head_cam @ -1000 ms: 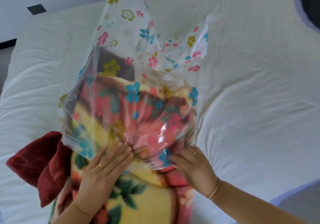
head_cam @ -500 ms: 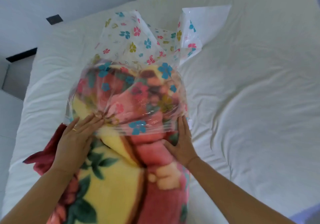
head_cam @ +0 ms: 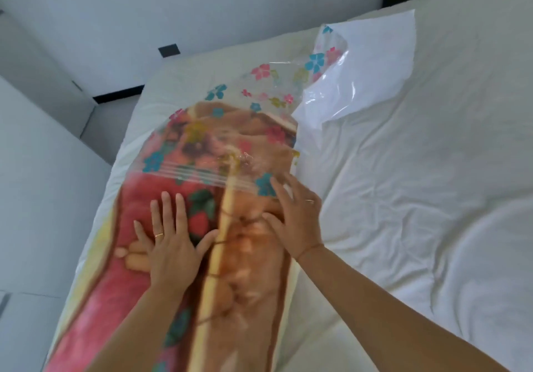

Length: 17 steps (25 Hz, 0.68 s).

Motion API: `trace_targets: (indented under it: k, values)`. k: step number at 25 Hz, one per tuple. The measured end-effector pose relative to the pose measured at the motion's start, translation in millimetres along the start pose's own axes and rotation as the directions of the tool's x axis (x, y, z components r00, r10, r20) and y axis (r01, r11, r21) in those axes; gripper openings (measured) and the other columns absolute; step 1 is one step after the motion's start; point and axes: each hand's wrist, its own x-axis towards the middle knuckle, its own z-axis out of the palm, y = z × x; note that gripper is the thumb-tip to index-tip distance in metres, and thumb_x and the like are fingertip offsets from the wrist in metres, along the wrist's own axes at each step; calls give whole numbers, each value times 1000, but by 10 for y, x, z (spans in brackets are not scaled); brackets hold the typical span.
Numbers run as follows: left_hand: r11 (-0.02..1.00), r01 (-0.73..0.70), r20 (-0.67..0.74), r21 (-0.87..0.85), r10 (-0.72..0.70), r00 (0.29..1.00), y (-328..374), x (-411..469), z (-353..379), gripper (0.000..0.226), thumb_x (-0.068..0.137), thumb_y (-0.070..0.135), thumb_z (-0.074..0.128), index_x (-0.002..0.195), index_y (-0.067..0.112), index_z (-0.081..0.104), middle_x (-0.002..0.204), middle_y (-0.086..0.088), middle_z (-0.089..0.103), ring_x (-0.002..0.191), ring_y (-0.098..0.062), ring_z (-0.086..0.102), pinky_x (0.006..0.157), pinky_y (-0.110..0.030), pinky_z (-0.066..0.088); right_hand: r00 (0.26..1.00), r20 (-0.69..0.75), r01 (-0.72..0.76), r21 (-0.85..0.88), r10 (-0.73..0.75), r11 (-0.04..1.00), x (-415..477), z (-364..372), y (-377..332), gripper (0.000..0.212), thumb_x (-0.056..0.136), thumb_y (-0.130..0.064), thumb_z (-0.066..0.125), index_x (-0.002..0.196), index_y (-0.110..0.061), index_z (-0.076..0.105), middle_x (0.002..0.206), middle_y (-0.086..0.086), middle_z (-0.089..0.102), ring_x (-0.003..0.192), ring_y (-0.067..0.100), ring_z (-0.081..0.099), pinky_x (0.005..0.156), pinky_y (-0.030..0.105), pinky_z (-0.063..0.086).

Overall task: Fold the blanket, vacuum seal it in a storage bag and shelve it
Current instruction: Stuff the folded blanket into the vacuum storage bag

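Blanket (head_cam: pixel 251 285) lying along left edge of bed (head_cam: pixel 403 198), far end sitting inside storage bag (head_cam: pixel 259 106). Left hand (head_cam: pixel 170 242) pressing flat on blanket, fingers spread; right hand (head_cam: pixel 297 221) open, touching bag mouth.

Risks: mouth slipping back off thick plush; bundle sliding over left edge.

Versus half second earlier: bundle lying flatter, left hand off bag mouth, resting on bare blanket.

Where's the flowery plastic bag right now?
The bag lies in the middle of the head view on the white bed, pulled over the blanket's far end, its mouth just beyond the left hand and by the right hand.
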Motion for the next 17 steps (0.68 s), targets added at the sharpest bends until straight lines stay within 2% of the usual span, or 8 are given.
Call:
trace_targets:
  k: [1,3,5,8,11,15,17]
  values:
    - [1000,13,-3,-8,-13,1000,-87,49,93,97,81,80,12,152,13,12,158,-12,15,146,-31,11,109,-69,11,998,-64,-13,-94,7,995,14,50,73,65,79,-54,54,138,-26,46,143,6,45,125,25,47,98,43,35]
    - [999,-32,-58,22,33,998,-84,86,221,96,82,77,19,152,14,7,159,-12,13,147,-31,9,111,-66,7,990,-142,-18,-105,3,994,138,142,110,57,81,-52,51,130,-22,56,134,10,53,115,26,52,91,42,43]
    - [996,-83,-145,25,86,986,-34,144,267,94,82,75,22,152,16,1,159,-13,10,147,-31,6,113,-63,2,980,-194,41,-27,-46,999,237,210,100,41,85,-39,51,113,-15,68,117,9,63,102,22,51,77,36,53]
    - [996,-88,-201,1,86,976,2,192,286,93,83,76,21,152,19,-5,160,-12,6,147,-29,2,114,-60,-2,967,-189,157,-87,-171,984,174,306,177,29,85,-19,49,98,-8,73,98,8,67,92,19,46,62,33,57]
    - [995,-94,-209,-32,85,974,-1,222,343,90,84,74,21,152,20,-6,160,-12,7,148,-28,1,114,-59,-1,962,-187,181,-103,-198,978,152,307,186,31,79,-7,45,96,-4,71,93,9,67,88,21,45,62,32,56]
    - [994,-89,-232,-61,72,970,-64,233,398,86,87,71,21,152,23,-9,160,-12,6,148,-26,0,115,-58,-2,964,-141,232,31,-226,972,-292,211,69,26,78,-6,47,89,-4,70,89,8,66,86,22,48,79,28,47]
    - [992,-110,-254,-67,90,963,-86,221,400,88,86,68,28,152,21,-4,160,-12,7,148,-27,1,115,-57,-2,961,-104,263,48,-257,964,-640,137,8,24,75,-5,49,86,-5,70,87,7,66,86,21,49,79,26,46]
